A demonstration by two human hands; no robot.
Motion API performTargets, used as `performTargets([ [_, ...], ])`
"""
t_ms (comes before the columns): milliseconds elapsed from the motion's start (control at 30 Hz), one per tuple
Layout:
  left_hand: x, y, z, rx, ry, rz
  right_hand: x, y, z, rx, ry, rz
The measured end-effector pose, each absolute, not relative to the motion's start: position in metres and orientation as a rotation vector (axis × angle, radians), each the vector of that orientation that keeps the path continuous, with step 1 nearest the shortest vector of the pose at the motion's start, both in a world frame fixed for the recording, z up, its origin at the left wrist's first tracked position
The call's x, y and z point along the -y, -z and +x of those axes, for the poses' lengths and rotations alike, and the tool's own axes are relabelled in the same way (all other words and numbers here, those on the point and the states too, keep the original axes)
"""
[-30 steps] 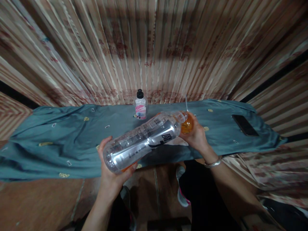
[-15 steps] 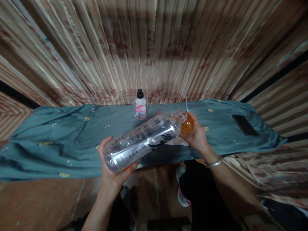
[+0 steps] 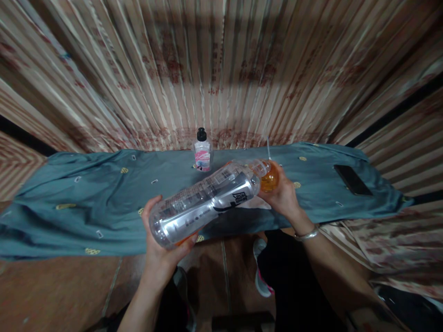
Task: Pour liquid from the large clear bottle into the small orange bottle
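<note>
A large clear plastic bottle [image 3: 207, 203] with a silvery label and black print is tilted, its base at the lower left and its neck at the upper right. My left hand [image 3: 161, 246] is wrapped round the base end. At the neck, my right hand [image 3: 284, 191] is closed round a small rounded container [image 3: 269, 179] of amber colour. The large bottle's mouth overlaps this container; whether they touch I cannot tell. A thin pale stick [image 3: 268, 148] rises just behind it. Below the bottle's neck end, a white patch [image 3: 254, 203] shows, too covered to name.
A small clear bottle [image 3: 202, 156] with a black cap and pink label stands upright at the back. On the right lies a black phone [image 3: 353, 180]. A teal patterned cloth [image 3: 97, 198] covers the table, and a pleated curtain [image 3: 221, 69] hangs behind it.
</note>
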State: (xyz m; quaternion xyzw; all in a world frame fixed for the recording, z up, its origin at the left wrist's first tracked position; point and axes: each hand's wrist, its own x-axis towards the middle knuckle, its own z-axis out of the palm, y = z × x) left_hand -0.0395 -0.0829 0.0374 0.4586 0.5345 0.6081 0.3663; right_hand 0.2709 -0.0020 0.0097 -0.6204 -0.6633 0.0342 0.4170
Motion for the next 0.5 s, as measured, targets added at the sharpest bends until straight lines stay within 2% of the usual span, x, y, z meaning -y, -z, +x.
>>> performTargets([
  [433,0.078,-0.027,-0.046,-1.377,-1.622,1.252,0.003,-0.012,0.269,1.649,-0.065,-1.574],
  [500,0.076,-0.025,-0.051,-1.375,-1.519,1.319,0.002,-0.011,0.269,1.644,-0.063,-1.567],
])
